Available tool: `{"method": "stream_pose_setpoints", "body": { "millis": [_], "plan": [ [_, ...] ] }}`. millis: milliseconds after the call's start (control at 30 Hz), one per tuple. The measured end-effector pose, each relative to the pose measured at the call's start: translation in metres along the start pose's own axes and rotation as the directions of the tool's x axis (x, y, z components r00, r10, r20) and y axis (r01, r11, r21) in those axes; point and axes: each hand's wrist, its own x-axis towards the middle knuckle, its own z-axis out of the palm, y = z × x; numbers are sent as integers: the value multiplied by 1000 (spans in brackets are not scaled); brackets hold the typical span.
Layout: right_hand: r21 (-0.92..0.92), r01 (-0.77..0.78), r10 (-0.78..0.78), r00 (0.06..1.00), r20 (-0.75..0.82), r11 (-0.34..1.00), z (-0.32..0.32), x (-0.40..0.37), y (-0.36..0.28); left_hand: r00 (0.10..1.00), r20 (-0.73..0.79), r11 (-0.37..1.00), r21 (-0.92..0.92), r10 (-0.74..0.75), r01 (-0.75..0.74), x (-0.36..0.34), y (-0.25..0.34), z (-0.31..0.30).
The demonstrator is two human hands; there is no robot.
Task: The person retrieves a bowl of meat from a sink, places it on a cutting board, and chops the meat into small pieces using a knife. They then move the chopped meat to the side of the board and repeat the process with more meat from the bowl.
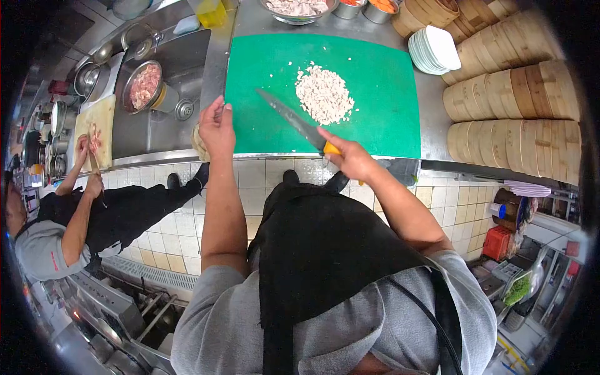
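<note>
My right hand (355, 162) is closed around the yellow handle of a kitchen knife (289, 117). Its long blade points to the far left above a green cutting board (387, 100). Just past the blade lies a heap of finely chopped pale meat (324, 95), with stray bits scattered around it. My left hand (216, 130) hovers by the board's left edge, its fingers loosely curled with the thumb apart, and I see nothing in it. Beside that wrist a beige cloth (199, 144) lies at the counter edge, partly hidden.
Left is a sink (187, 75) with a bowl of raw meat (145, 87). Beyond it, a co-worker (56, 231) cuts meat on a pale board (103, 122). Right stand stacked white plates (442, 49) and bamboo steamers (515, 147). A metal bowl (299, 20) of meat sits behind the board.
</note>
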Motion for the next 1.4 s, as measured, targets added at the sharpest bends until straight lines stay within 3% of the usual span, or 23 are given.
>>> {"method": "stream_pose_setpoints", "body": {
  "millis": [67,133,167,233,267,300,333,367,400,433,467,567,700,800,867,900,1033,1100,1133,1167,1233,1400],
  "plan": [
    [40,-6,8,999,-47,999,-7,7,6,1000,18,999,-54,-3,4,-2,6,7],
    [3,-134,133,979,-157,991,-26,8,2,995,88,992,109,49,-58,-3,8,12],
    [4,-138,137,977,-165,990,-34,3,-1,994,96,993,104,52,-62,-6,9,17],
    [-44,-169,161,976,-146,985,-51,-4,-6,947,249,926,265,203,-268,-18,14,29],
    [10,-74,74,976,-207,997,-55,-13,-7,946,253,927,262,202,-268,-24,17,36],
    [11,-79,80,974,-210,997,-58,-19,-1,896,392,884,316,208,-343,-32,24,46],
    [133,-118,146,961,-233,984,-60,-24,6,830,522,833,355,199,-424,-38,32,56],
    [254,-148,213,945,-249,956,-64,-29,11,828,524,835,349,202,-425,-42,39,67],
    [252,-150,215,944,-252,956,-68,-36,13,768,625,744,444,142,-499,-44,47,78],
    [401,-203,317,918,-240,893,-71,-43,15,704,707,634,515,65,-576,-45,51,89],
    [540,-247,414,885,-213,805,-74,-51,17,701,710,636,511,68,-578,-44,53,99],
    [656,-177,466,833,-297,734,-61,-72,46,652,757,641,481,40,-598,-34,56,135],
    [737,-204,523,820,-231,645,-47,-91,54,601,790,634,407,117,-658,-30,59,174],
    [785,-186,528,825,-202,591,-31,-88,52,633,748,655,377,201,-655,-36,57,196],
    [791,-202,515,841,-162,578,-22,-77,48,728,643,695,411,238,-590,-40,50,211],
    [794,-198,516,841,-164,575,-20,-70,43,725,646,692,410,239,-594,-42,48,217],
    [724,-203,422,897,-133,659,-17,-37,25,811,539,768,413,228,-490,-41,50,229],
    [509,-251,392,900,-190,823,-21,-23,17,835,510,796,409,207,-446,-35,50,229],
    [359,-226,336,899,-281,905,-22,-19,13,841,501,856,324,206,-403,-31,49,227],
    [360,-223,333,901,-278,906,-23,-17,11,846,493,906,233,204,-354,-27,47,225],
    [-94,-52,2,881,-474,994,-25,-16,7,833,493,901,196,250,-387,-23,51,212],
    [-254,-181,86,934,-346,950,-37,-19,-4,785,517,867,151,340,-475,-18,41,188]
  ]
}}
